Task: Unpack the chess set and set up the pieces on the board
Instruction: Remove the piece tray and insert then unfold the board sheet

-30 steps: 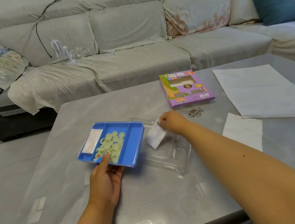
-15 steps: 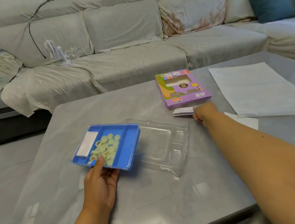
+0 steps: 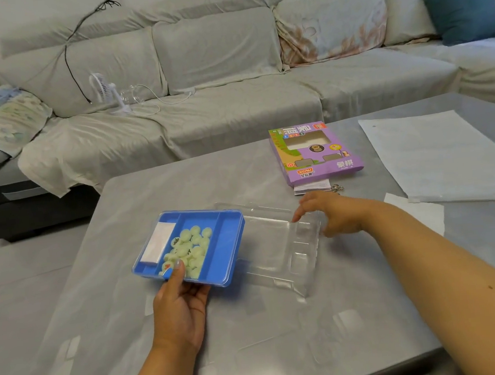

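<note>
My left hand (image 3: 181, 305) grips the near edge of a blue plastic tray (image 3: 226, 249), thumb over the rim. The tray holds several pale green round chess pieces (image 3: 190, 246) in its middle compartment and a white folded packet (image 3: 158, 245) at its left. A clear plastic lid (image 3: 278, 244) lies open on the table, joined to the tray's right side. My right hand (image 3: 331, 214) hovers over the lid's far right corner, fingers relaxed and holding nothing. A small folded white booklet (image 3: 312, 187) lies just in front of the purple chess box (image 3: 315, 154).
The grey table (image 3: 252, 330) also carries a large white sheet (image 3: 438, 155), a smaller white paper (image 3: 419, 214) and small metal rings (image 3: 337, 187) beside the booklet. A grey sofa (image 3: 203, 110) with a small fan (image 3: 106, 93) stands behind the table.
My right hand carried the folded white booklet from over the lid to the purple box, set it down there, and came back over the lid holding nothing. My left hand kept hold of the tray.
</note>
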The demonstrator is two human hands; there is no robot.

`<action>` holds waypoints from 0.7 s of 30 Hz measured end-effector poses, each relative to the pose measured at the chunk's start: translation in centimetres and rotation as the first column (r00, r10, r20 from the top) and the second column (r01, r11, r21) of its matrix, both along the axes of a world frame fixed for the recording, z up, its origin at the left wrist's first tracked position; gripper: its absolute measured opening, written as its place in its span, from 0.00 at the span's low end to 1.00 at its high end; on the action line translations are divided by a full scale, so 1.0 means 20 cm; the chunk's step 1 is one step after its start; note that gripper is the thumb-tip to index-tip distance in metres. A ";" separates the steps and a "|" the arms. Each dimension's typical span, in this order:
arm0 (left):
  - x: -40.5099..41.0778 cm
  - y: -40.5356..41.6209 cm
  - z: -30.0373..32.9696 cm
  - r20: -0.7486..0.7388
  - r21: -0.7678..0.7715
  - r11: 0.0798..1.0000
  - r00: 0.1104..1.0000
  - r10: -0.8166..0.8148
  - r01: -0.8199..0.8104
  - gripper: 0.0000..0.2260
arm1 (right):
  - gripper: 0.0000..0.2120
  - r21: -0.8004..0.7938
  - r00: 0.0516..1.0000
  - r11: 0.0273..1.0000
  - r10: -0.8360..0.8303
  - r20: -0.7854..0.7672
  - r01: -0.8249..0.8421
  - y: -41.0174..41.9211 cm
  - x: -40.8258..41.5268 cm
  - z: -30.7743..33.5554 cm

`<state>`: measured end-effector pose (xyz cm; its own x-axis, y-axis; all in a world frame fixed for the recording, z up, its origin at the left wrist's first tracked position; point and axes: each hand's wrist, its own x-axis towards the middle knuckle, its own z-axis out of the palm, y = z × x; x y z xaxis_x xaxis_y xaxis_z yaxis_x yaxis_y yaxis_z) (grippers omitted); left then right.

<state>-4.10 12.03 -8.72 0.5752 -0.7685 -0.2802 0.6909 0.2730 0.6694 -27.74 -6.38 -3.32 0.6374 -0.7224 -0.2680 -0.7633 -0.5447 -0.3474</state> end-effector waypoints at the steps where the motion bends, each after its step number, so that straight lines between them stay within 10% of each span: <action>1: 0.00 0.00 0.00 -0.006 -0.003 1.000 1.000 0.002 -0.002 0.08 | 0.29 -0.002 0.998 0.999 0.047 -0.033 -0.047 0.01 0.00 0.00; 9: 0.01 0.01 0.00 -0.075 -0.072 0.989 0.989 0.127 -0.133 0.10 | 0.12 -0.245 0.995 0.969 0.001 0.103 0.024 0.02 0.13 -0.10; 21: 0.03 -0.02 -0.01 -0.030 -0.017 0.992 0.992 0.122 -0.122 0.13 | 0.12 -0.553 0.999 0.833 -0.023 -0.039 -0.002 -0.27 0.51 -0.12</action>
